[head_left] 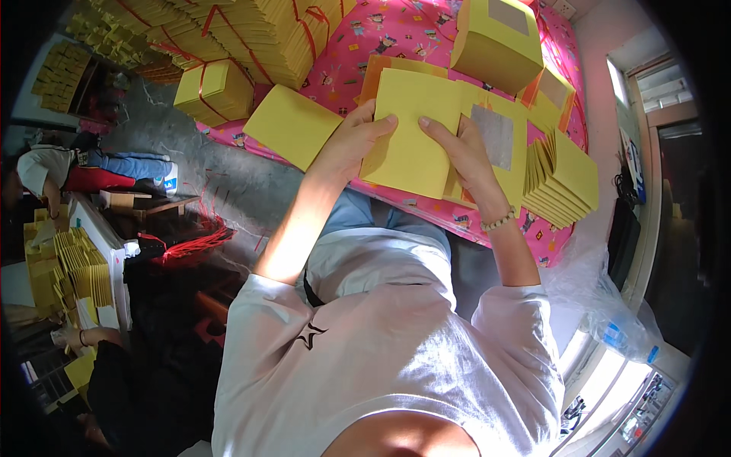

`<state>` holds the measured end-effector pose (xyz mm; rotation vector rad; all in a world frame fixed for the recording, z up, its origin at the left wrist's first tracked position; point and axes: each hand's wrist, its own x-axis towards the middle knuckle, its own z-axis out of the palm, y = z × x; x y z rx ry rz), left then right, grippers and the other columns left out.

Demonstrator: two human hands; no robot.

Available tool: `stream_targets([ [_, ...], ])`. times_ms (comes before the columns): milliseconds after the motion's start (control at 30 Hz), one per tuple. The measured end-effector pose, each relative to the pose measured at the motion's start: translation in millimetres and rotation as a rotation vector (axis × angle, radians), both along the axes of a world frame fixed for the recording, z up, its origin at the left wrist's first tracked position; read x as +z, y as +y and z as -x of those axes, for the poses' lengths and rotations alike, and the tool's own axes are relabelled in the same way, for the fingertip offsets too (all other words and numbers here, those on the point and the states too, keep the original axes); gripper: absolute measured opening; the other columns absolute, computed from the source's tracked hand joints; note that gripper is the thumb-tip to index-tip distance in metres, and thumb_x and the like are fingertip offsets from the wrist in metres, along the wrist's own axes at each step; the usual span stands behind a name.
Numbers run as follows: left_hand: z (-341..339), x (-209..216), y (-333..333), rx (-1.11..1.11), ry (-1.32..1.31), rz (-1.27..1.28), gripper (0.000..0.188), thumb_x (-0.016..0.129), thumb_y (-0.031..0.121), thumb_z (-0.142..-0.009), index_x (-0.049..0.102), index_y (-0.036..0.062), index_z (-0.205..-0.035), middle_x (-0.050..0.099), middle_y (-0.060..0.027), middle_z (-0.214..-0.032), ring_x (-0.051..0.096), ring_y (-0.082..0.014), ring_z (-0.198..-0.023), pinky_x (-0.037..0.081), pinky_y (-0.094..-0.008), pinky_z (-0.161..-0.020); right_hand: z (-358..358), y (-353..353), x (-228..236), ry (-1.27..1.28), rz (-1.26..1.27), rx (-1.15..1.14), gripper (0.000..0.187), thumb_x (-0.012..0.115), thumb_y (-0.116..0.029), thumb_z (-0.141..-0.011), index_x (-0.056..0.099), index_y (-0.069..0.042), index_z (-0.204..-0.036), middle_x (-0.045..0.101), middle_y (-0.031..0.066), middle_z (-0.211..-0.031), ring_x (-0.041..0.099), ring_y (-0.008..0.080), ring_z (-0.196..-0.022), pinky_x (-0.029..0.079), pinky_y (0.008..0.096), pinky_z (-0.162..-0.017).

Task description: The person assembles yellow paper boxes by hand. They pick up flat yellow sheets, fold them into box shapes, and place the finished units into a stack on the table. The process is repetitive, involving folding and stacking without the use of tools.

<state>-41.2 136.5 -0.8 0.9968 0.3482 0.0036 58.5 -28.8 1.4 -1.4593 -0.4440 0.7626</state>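
Between my hands is a folded yellow paper sheet (408,141), held upright near the table's front edge. My left hand (349,143) grips its left edge, thumb on the near face and fingers behind. On the right side, my right hand (470,156) pinches it with the thumb in front; its other fingers are partly hidden. Behind and to the right lies a yellow sheet with a grey rectangle (493,137). An orange-edged sheet (375,72) shows behind the held paper. A fanned stack of folded yellow paper (560,183) lies right of my right hand, and a flat yellow stack (291,126) beside my left.
A pink patterned cloth (358,46) covers the table. Tall yellow paper bundles (263,42) tied with red ribbon stand far left; a thick yellow block (495,65) stands far right. Red strings (202,242) hang at left, near another person (46,167). A clear plastic bag (601,305) is at right.
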Motion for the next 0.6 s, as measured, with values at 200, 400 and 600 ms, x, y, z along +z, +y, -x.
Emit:
stream_targets([
  [200,-1,0,-7,0.140,-0.030,-0.095,0.034,0.051,0.010,-0.096,0.044,-0.0001,-0.128,0.058,-0.0120,-0.120,0.060,-0.0189,-0.109,0.049,-0.0330,-0.091,6,3,-3,-0.031,-0.074,-0.036,0.049,0.067,-0.025,-0.089,0.049,0.003,-0.125,0.063,0.0116,-0.113,0.062,0.0140,-0.100,0.051,0.0274,-0.083],
  [400,-4,3,-10,0.221,0.082,-0.009,0.033,0.053,0.015,-0.096,0.045,0.0005,-0.126,0.059,-0.0115,-0.118,0.060,-0.0178,-0.106,0.048,-0.0325,-0.091,13,5,-3,-0.057,-0.058,-0.059,0.044,0.063,-0.022,-0.093,0.047,0.003,-0.126,0.061,0.0114,-0.113,0.060,0.0147,-0.102,0.050,0.0276,-0.085],
  [600,2,-6,-17,0.255,-0.122,-0.152,0.030,0.054,0.015,-0.097,0.049,0.0022,-0.124,0.061,-0.0084,-0.116,0.059,-0.0135,-0.107,0.046,-0.0293,-0.091,22,6,3,-0.165,-0.090,-0.066,0.041,0.059,-0.020,-0.095,0.045,0.003,-0.127,0.059,0.0113,-0.115,0.058,0.0139,-0.104,0.049,0.0269,-0.086],
])
